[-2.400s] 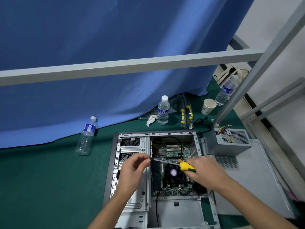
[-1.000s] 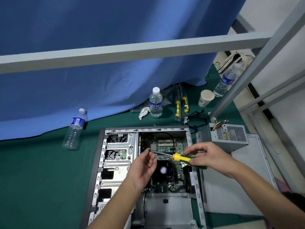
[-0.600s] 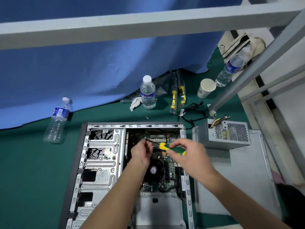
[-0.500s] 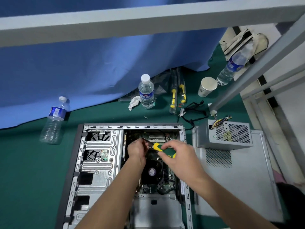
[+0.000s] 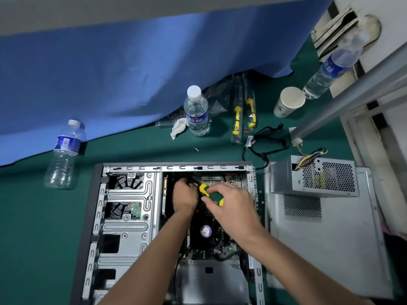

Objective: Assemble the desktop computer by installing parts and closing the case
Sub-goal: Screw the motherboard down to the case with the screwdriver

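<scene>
Lying on its side on the green surface (image 5: 33, 238), the open computer case (image 5: 130, 219) has both hands reaching into its far end, over the motherboard (image 5: 220, 183). Right hand (image 5: 229, 208) has its fingers curled round the yellow-and-green handle of a screwdriver (image 5: 211, 194), so that grip is closed tight on the tool, with the shaft angled up and left toward the top of the board. Left hand (image 5: 185, 197) sits right at the tip end with fingers bunched together down there, looks like it's pinching something tiny or steadying the tip, but honestly can't tell which since the fingertips are hidden.

CPU cooler fan (image 5: 206, 231) shows just below the hands, between the two forearms. Power supply (image 5: 312, 177) isn't in the case, it sits on the removed side panel (image 5: 326, 249) just right of the case, its coloured wires sticking up at the back.

Other stuff around: one loose screw (image 5: 196, 149) on the green just behind the case, a standing water bottle (image 5: 196, 111) with a crumpled tissue (image 5: 178, 127) beside it, an empty-looking bottle (image 5: 63, 155) off to the left, two bagged screwdrivers (image 5: 243, 113), a black cable (image 5: 264, 142), a paper cup (image 5: 289, 102), and a third bottle (image 5: 332, 67) far right. Blue curtain (image 5: 110, 73) hangs behind it all.
</scene>
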The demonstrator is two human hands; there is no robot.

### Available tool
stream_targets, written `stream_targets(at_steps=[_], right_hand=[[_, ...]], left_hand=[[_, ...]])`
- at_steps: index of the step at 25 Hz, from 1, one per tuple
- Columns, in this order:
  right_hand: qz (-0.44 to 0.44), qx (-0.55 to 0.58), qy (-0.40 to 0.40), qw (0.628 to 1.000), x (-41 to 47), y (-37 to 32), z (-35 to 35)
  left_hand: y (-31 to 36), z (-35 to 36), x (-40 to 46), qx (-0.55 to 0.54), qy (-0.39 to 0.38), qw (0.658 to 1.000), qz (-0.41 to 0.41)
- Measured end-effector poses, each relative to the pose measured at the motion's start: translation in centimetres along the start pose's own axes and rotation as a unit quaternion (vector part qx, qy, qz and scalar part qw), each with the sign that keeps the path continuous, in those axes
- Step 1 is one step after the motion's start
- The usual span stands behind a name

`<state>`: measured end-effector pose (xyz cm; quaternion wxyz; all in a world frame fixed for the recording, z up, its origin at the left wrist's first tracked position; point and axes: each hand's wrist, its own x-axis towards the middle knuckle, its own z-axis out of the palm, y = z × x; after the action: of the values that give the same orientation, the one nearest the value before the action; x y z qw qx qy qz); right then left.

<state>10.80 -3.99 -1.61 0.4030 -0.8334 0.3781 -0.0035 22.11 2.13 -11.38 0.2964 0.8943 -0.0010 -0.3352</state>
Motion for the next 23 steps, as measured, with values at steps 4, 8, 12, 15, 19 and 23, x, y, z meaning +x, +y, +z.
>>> stream_targets(at_steps=[4,8,12,15,19,23], right_hand=[[0.004,-0.016,-0.012,1.000,0.5,-0.2,0.3],[0.006,-0.018,-0.030,0.999,0.8,-0.8,0.4],[-0.005,-0.049,-0.043,0.998,1.3,-1.4,0.4],[-0.015,-0.063,-0.049,0.997,1.5,-1.6,0.5],[-0.106,-0.131,-0.061,0.984,1.9,-2.4,0.9],[-0.170,-0.207,-0.101,0.958,3.1,-3.8,0.2]], left_hand=[[-0.5,0.1,0.2,-0.005,-0.018,0.999,0.026],[-0.7,0.1,0.0,-0.018,-0.029,0.999,0.036],[-1.1,-0.2,-0.8,-0.098,-0.069,0.993,0.020],[-1.1,-0.3,-1.0,-0.147,-0.084,0.985,0.013],[-1.4,-0.4,-0.5,-0.134,-0.094,0.986,0.019],[-2.0,-0.6,-0.4,-0.024,-0.102,0.992,0.068]])
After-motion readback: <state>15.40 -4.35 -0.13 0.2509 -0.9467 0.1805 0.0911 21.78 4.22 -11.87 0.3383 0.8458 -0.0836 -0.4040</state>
